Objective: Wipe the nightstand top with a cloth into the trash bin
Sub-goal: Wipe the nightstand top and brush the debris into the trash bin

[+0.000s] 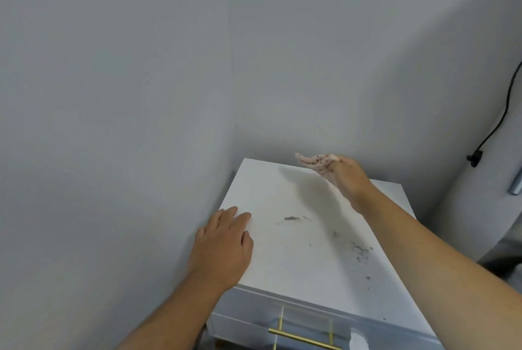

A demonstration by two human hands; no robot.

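Over the far edge of the nightstand [296, 265] our right hand [348, 180] is raised clear of the top, fingers closed on a crumpled cloth [316, 161]; the cloth is pale with dark specks and sticks out past the fingertips toward the wall [113, 95]. Below it the hand's shadow falls across the white top. Our left hand [223, 248] lies flat on the near left corner of the top, fingers loosely apart, holding nothing. Between the two hands we see a small grey smear of dust [291, 219] near the middle, and a looser scatter of dark crumbs [360, 252] toward the right edge, under our right forearm. At the front, a drawer carries a brass handle [302, 338]. Further right, a black cable [502, 112] hangs down the wall. We see no trash bin in this view.
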